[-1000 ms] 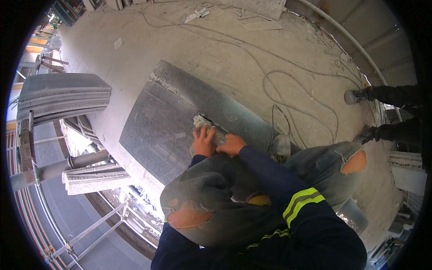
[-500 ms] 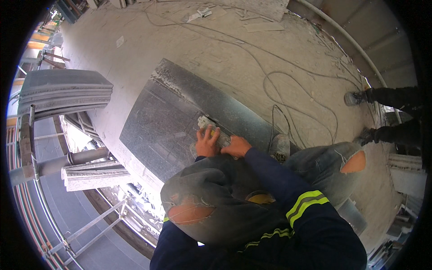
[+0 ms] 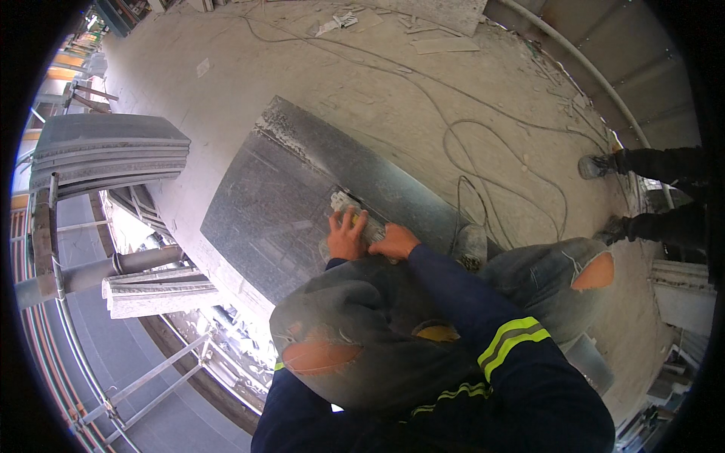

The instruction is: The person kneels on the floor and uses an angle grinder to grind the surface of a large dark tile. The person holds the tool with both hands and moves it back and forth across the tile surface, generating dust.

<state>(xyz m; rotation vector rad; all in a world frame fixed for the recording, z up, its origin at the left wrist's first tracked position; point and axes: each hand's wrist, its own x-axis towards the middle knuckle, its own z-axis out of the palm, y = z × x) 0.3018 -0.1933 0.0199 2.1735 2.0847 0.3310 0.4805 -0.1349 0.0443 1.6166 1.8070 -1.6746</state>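
Note:
A dust-coated angle grinder (image 3: 343, 201) rests along a straight line on a large dark grey stone slab (image 3: 253, 196). My left hand (image 3: 347, 237) wraps over the front part of its body, fingers curled. Behind it, my right hand (image 3: 396, 242) is closed round the rear of the same tool. The disc is hidden from view. From the tool's head, the line runs toward the slab's far left corner, where pale rough dust lies. My bent knee (image 3: 321, 332) partly covers the slab's near end.
Black cable (image 3: 457, 181) loops over the dusty floor to the right of the slab. Another person's legs (image 3: 657, 162) stand at the right. Stacked slabs (image 3: 113, 151) lie at the left, beside metal scaffold tubes (image 3: 64, 287). Offcuts (image 3: 445, 45) lie at the back.
The grinder and both hands have shifted very slightly left and away from me along the line. My grip looks the same.

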